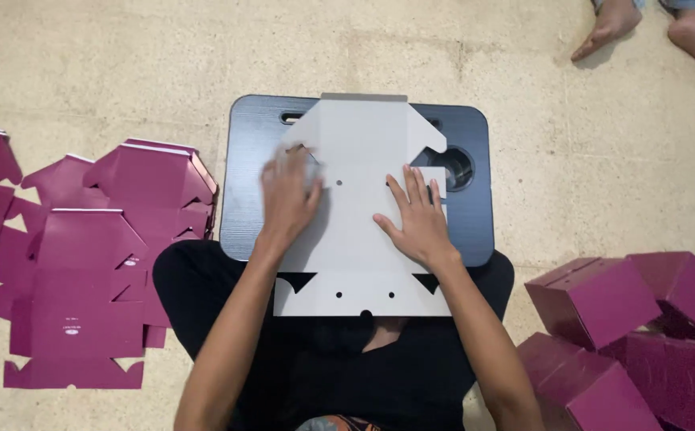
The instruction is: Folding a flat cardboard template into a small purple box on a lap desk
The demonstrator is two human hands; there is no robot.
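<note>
Two hands press flat on a grey die-cut card blank (361,209) lying on the dark lap tray (243,199): left hand (290,195) blurred (fingers seemingly spread), right hand (415,219) splayed, apparently pinning it down

Both hands, left (287,199) and right (417,223), pressed flat on grey die-cut cardboard blank (363,152) atop dark lap tray (247,160); maroon blanks (84,263) left, folded boxes (603,299) right.
</note>
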